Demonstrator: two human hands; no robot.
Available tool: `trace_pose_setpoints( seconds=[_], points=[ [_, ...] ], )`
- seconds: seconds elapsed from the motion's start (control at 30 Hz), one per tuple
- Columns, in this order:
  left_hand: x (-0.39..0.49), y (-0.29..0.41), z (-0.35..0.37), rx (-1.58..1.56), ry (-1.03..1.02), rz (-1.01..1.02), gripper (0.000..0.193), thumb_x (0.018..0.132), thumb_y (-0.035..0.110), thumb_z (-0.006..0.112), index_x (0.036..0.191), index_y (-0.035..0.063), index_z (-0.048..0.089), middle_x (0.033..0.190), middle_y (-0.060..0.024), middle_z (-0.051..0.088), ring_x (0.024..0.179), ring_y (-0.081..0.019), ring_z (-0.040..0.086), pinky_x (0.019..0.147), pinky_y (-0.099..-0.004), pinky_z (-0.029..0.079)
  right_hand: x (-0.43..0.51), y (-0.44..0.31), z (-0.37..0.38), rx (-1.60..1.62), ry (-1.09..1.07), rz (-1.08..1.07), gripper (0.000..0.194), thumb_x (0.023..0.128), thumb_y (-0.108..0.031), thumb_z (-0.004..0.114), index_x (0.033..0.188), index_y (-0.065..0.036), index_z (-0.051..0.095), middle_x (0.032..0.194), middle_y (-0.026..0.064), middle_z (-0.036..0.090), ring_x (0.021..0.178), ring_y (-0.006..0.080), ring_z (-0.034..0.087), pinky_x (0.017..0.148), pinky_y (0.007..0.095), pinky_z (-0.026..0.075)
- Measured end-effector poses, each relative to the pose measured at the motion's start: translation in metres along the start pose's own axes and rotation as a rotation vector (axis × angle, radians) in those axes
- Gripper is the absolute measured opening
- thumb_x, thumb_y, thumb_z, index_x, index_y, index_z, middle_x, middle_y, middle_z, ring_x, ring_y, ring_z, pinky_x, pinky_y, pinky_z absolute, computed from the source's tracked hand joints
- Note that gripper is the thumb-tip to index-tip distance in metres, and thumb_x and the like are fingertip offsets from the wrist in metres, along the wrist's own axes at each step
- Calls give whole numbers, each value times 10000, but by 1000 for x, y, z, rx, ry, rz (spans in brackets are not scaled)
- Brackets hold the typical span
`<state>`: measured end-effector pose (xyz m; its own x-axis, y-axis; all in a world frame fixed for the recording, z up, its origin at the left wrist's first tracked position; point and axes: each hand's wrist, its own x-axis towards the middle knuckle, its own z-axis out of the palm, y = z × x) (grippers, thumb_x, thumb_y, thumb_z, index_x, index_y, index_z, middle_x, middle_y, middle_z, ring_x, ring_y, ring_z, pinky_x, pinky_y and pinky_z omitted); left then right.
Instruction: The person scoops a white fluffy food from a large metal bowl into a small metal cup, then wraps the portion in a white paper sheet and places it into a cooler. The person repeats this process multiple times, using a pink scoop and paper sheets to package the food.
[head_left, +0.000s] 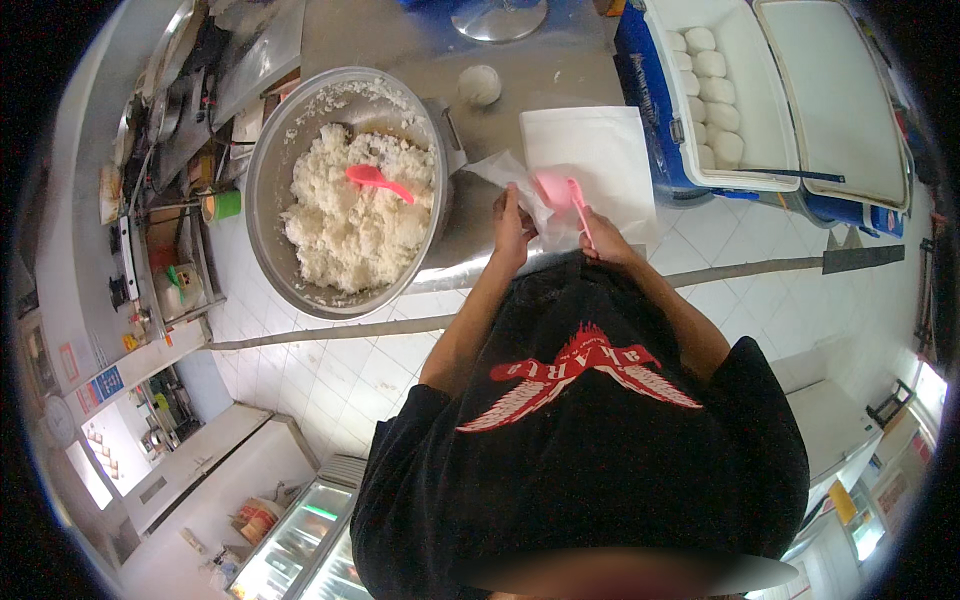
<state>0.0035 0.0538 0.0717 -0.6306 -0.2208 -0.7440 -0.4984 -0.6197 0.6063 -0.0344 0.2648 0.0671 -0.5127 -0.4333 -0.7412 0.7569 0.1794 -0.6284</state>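
Note:
My left hand (513, 229) grips a clear plastic bag (504, 168) over the steel table. In my right hand (604, 238) is the handle of a pink plastic scoop (555, 190). Its round cup is beside the plastic, partly behind it; I cannot tell whether it is inside the bag. Under both lies a stack of white sheets (589, 135). Left of my hands stands a large metal pot (444, 150) of cooked white rice (337, 240), with a pink plastic spoon (380, 183) resting on the rice. A round, white wrapped portion (479, 85) sits behind the pot's handle.
An open blue-and-white cooler box (765, 97) at the right holds several white rounded packs (716, 90). A round metal base (499, 19) stands at the steel table's (375, 37) far side. Shelves with pans (166, 112) line the left wall. White floor tiles (337, 382) show below.

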Motion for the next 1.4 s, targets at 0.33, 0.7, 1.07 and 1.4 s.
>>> trace_pose_setpoints(
  seconds=[0.33, 0.7, 1.07, 1.4],
  points=[
    [30, -13, 31, 202, 284, 419, 581, 1019, 423, 622, 1402, 7, 490, 1273, -164, 606, 1114, -275, 596, 930, -420, 486, 1, -2, 5, 100, -167, 30, 516, 1076, -614, 351, 964, -130, 495, 605, -32, 416, 439, 96, 336, 424, 291, 306],
    [-36, 27, 82, 413, 128, 804, 344, 1096, 219, 465, 1219, -64, 616, 1132, -182, 655, 1060, -244, 622, 920, -397, 469, -4, -16, -14, 730, -546, 157, 496, 1098, -571, 288, 1063, -148, 545, 591, -42, 380, 397, 88, 285, 381, 293, 280],
    [-81, 71, 92, 101, 84, 628, 507, 1114, 393, 466, 1218, -81, 612, 1114, -112, 690, 970, -166, 631, 873, -325, 504, -10, -20, -40, 787, -518, 128, 450, 1117, -489, 295, 1109, -127, 561, 544, -77, 329, 365, 42, 255, 322, 237, 207],
    [-122, 107, 98, 106, 241, 746, 635, 1089, 510, 456, 1346, -70, 473, 1330, -178, 555, 1192, -220, 555, 976, -344, 479, -11, -9, -54, 814, -608, 110, 437, 1103, -514, 344, 1105, -142, 572, 532, -78, 347, 346, 25, 263, 301, 230, 230]
  ],
)
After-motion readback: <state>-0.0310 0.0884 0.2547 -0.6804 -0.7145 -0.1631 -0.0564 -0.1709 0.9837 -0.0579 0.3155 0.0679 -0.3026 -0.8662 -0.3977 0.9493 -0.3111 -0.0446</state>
